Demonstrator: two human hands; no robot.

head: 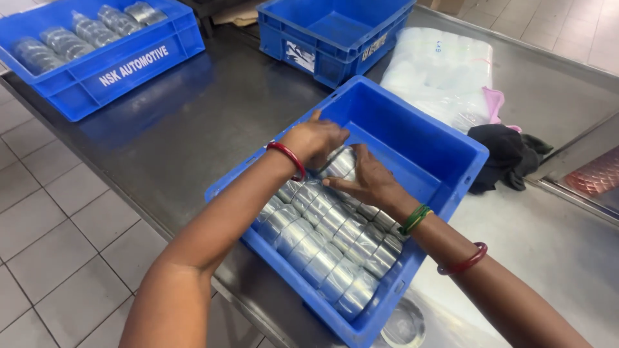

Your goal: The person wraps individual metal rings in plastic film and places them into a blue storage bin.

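Nearest: rows of round silvery metal parts in clear plastic wrap (322, 248) fill the near half of the blue plastic crate (445, 151) at the edge of the steel worktop (193, 122); probably heavy and rigid for their size, the film slick, so best pinched across the round sides rather than by the loose wrap; right hand (371, 183) lies flat on the far end of the rows, fingers stretched out, pressing not gripping; left hand (316, 138) curls over one wrapped piece at the far end of the rows, fingers bent round it, seemingly clasping it; red bangle at that wrist; beyond, a stack of clear plastic bags (438, 71), a dark cloth (506, 154), an empty blue crate (335, 32), and far left another blue crate with wrapped parts (97, 48).
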